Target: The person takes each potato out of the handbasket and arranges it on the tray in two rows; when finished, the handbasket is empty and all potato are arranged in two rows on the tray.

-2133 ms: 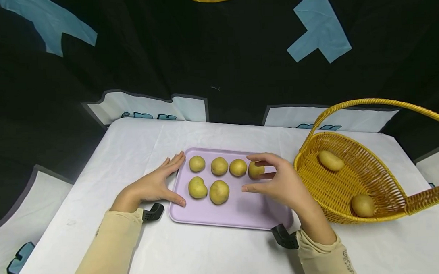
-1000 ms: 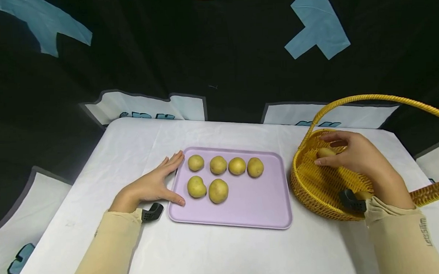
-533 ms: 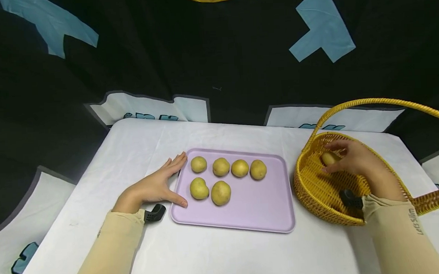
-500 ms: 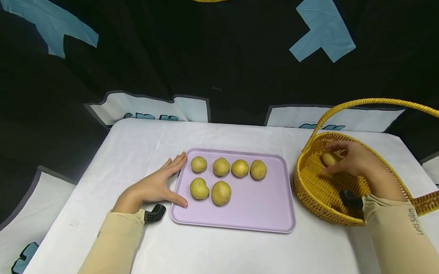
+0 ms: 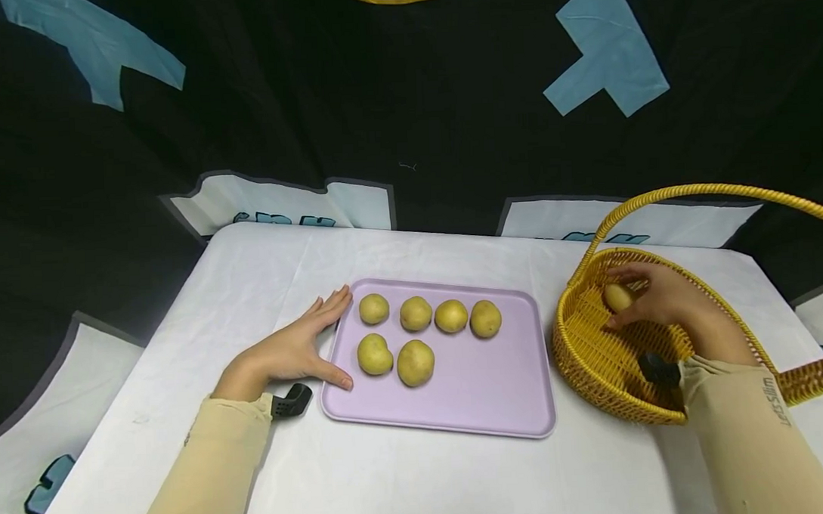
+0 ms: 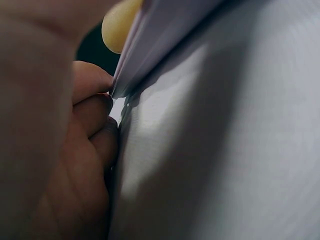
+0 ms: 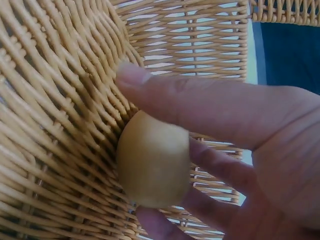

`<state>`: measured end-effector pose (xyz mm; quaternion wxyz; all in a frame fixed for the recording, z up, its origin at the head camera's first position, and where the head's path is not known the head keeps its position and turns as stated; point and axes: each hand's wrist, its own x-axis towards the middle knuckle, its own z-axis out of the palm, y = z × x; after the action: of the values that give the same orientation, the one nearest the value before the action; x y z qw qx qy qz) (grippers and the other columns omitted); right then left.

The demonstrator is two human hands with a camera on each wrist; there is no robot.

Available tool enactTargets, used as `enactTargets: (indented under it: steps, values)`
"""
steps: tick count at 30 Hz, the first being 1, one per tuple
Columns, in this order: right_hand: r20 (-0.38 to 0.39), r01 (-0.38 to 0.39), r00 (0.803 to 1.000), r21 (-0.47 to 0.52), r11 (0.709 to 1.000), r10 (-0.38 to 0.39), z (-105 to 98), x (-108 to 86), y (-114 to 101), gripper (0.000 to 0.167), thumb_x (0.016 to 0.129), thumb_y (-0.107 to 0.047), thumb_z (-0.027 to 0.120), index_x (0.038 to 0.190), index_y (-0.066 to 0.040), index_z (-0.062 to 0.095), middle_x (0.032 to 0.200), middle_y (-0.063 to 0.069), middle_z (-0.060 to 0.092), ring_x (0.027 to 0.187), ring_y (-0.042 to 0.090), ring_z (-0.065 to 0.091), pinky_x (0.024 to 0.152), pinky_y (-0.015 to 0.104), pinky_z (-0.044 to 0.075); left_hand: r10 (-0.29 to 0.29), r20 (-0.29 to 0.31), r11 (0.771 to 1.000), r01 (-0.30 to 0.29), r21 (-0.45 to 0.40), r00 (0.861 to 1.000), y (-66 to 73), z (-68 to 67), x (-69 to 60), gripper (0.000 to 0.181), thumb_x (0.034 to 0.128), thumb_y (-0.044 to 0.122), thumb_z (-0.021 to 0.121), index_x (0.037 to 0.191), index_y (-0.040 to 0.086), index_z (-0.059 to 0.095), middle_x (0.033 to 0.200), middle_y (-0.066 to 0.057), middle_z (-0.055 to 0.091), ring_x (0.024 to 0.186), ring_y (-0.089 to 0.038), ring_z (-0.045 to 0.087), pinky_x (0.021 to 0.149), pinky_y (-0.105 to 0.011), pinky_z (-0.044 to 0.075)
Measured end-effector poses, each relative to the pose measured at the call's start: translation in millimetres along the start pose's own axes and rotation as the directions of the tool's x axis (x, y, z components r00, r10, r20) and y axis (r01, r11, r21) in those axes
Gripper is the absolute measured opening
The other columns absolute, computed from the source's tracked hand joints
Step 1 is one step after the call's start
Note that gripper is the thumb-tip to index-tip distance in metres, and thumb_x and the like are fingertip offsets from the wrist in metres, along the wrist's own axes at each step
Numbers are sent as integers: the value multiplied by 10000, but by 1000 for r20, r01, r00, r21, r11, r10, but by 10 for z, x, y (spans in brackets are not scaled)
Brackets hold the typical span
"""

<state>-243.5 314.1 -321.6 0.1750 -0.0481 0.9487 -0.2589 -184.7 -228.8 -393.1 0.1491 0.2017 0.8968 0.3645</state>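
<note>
My left hand (image 5: pixel 285 354) spreads at the left side of the lilac tray (image 5: pixel 484 394). Its thumb lies over the tray's left rim, and its straight fingers reach the far left corner. In the left wrist view, fingertips (image 6: pixel 92 80) touch the tray's edge. Several potatoes (image 5: pixel 415 363) lie on the tray in two rows. At the right, my right hand (image 5: pixel 679 308) reaches into the yellow wicker basket (image 5: pixel 589 375) and holds a potato (image 7: pixel 152 162). The thumb lies along one side of that potato, with fingers around the other side, partly hidden behind it.
The basket's tall handle (image 5: pixel 715 190) arches above the right hand. A white cloth (image 5: pixel 446 475) covers the table. Behind it hangs a dark curtain (image 5: pixel 379 99) with pale blue patches. The right forearm hides part of the basket's near side.
My right hand has moved from the potato at the tray's right end into the basket, onto a potato there. It has barely shifted in the last half second. The left hand stays put.
</note>
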Motion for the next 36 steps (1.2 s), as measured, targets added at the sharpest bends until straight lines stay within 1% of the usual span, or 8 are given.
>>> enactTargets:
  steps: [3, 6, 11, 15, 19, 27, 31, 36]
  values:
    - [10, -24, 1000, -15, 1000, 24, 3, 4, 20, 910, 716, -393, 918, 1419, 7, 500, 1374, 298, 483, 1109, 422, 507, 939, 597, 456, 2, 1, 1000, -2, 3, 1000, 4, 1, -2, 1382, 576, 521, 949, 1624, 106, 150, 1685, -35, 36, 1510, -401, -62, 1186, -619, 21]
    - [16, -45, 999, -12, 999, 45, 8, -11, 34, 932, 711, -413, 916, 1415, 31, 496, 1320, 293, 504, 1057, 394, 508, 888, 531, 476, 3, 2, 1000, -3, 5, 1000, 6, 2, -2, 1380, 579, 527, 947, 1625, 111, 149, 1685, -31, 35, 1510, -402, -62, 1184, -625, 23]
    - [22, -68, 998, 59, 996, 67, 29, -13, 17, 971, 711, -427, 913, 1443, 34, 473, 1302, 273, 507, 1071, 374, 507, 894, 472, 463, 0, -2, 1000, 0, 4, 1000, 7, 1, -6, 1379, 580, 527, 946, 1626, 114, 147, 1686, -29, 32, 1509, -405, -64, 1181, -631, 23]
    - [20, -49, 999, 109, 993, 48, 51, -2, 14, 926, 719, -383, 918, 1431, 30, 493, 1349, 272, 482, 1095, 368, 500, 909, 443, 448, -2, -3, 1000, 2, 4, 1000, 4, 1, -8, 1380, 580, 530, 945, 1627, 119, 144, 1686, -23, 30, 1510, -401, -63, 1181, -632, 24]
    - [13, -29, 1000, 125, 992, 27, 69, 5, 10, 916, 715, -356, 925, 1424, 34, 496, 1395, 285, 467, 1114, 378, 501, 907, 433, 452, -3, -3, 1000, 3, -1, 1000, 7, 1, -9, 1380, 579, 530, 945, 1627, 119, 147, 1686, -15, 31, 1513, -392, -63, 1184, -626, 23]
    - [15, -22, 1000, 123, 992, 20, 89, 22, 8, 939, 699, -355, 936, 1428, 37, 493, 1401, 289, 473, 1131, 385, 498, 916, 448, 456, -10, -4, 1000, 10, -3, 1000, 7, 2, -10, 1376, 580, 532, 945, 1626, 121, 151, 1686, -10, 30, 1514, -385, -65, 1184, -625, 21]
    - [22, -12, 1000, 127, 992, 9, 101, 33, 9, 923, 701, -354, 935, 1422, 30, 505, 1407, 274, 483, 1110, 364, 518, 879, 403, 478, -13, -2, 1000, 13, -3, 1000, 10, -4, -16, 1377, 580, 529, 945, 1626, 118, 149, 1686, -13, 31, 1514, -385, -64, 1186, -621, 20]
    - [17, 9, 1000, 106, 994, -11, 100, 33, -2, 913, 699, -358, 936, 1412, 29, 520, 1401, 274, 496, 1078, 344, 544, 839, 348, 486, -2, 3, 1000, 2, -2, 1000, 13, -14, -19, 1375, 584, 519, 947, 1623, 102, 149, 1686, -26, 30, 1513, -385, -65, 1192, -606, 17]
